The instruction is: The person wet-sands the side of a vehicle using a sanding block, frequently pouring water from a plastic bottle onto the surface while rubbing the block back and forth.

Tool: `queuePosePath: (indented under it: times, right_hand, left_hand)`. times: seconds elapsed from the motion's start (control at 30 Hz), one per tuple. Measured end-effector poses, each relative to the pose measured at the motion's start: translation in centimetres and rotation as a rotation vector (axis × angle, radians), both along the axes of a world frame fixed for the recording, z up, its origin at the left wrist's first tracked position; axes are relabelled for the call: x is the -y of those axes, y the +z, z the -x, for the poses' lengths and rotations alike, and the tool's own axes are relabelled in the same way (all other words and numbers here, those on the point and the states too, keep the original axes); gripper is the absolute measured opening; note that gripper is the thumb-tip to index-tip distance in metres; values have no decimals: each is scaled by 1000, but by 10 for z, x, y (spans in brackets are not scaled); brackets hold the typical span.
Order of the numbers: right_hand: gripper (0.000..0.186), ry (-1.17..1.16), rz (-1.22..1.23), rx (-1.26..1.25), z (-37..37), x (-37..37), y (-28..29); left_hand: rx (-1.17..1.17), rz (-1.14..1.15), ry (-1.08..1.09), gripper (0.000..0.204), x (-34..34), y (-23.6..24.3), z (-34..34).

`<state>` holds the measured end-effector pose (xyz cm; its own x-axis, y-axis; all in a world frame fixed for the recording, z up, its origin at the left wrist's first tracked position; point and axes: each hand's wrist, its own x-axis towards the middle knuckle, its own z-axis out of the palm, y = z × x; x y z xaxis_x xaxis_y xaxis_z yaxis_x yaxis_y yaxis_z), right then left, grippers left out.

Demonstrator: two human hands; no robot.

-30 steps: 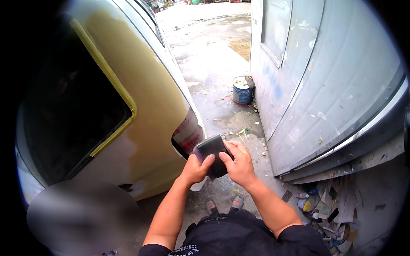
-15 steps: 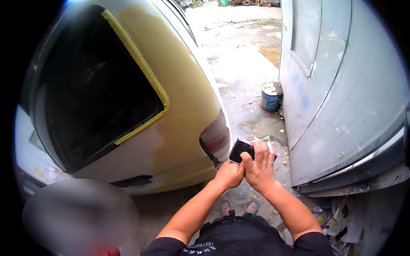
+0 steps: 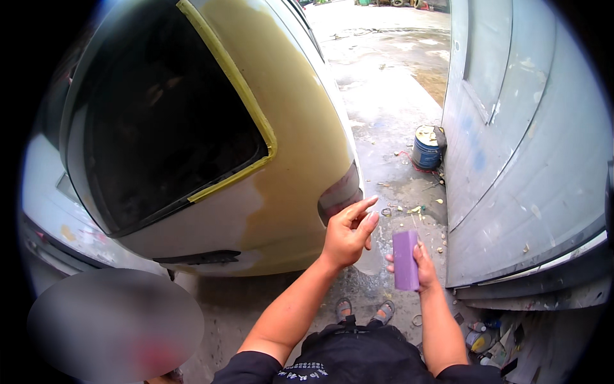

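Note:
A sanding block faced with a purple abrasive sheet (image 3: 405, 261) is in my right hand (image 3: 425, 265). Its purple side faces up, and my fingers wrap round it from beneath and the right edge. My left hand (image 3: 347, 235) is apart from the block, fingers loosely stretched and holding nothing. Behind that hand is the tail light (image 3: 341, 194) of a vehicle, partly covered by my fingers. Tan filler or primer (image 3: 300, 137) coats the vehicle's rear corner panel. Yellow masking tape (image 3: 238, 86) borders the dark side window (image 3: 163, 121).
A grey metal door (image 3: 505, 147) stands on the right. A blue bucket (image 3: 427, 150) sits beside it, with scraps scattered on the wet concrete floor (image 3: 390, 115). Bottles and rubbish (image 3: 483, 339) lie at the lower right. A blurred shape (image 3: 115, 326) covers the lower left.
My hands have parted: the left has let go of the sanding block, which the right now holds lower down. The block has turned from its black side to its purple side.

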<state>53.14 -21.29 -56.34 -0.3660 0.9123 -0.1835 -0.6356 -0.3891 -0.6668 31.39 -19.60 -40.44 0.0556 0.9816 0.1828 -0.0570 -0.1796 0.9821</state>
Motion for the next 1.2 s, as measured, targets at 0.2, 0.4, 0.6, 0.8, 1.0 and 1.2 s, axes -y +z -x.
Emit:
queuePosePath:
  times: [0.2, 0.4, 0.6, 0.8, 1.0, 1.2]
  right_hand:
    - [70, 14, 66, -375, 30, 24, -6]
    - [53, -432, -157, 87, 29, 0, 27]
    - [59, -759, -629, 542, 38, -26, 109]
    - [68, -804, -1342, 716, 128, -32, 271]
    - [84, -843, -1147, 361, 159, -12, 301]
    - [69, -762, -804, 1077, 197, -34, 131]
  left_hand:
    - [-43, -93, -182, 37, -14, 37, -5]
    - [-754, -466, -190, 55, -37, 30, 30]
    - [-825, -92, -363, 79, -69, 50, 83]
    - [-687, -423, -233, 90, -106, 90, 107]
    - [-265, -595, -161, 74, -124, 121, 154]
    - [-72, -573, -171, 56, -121, 150, 229]
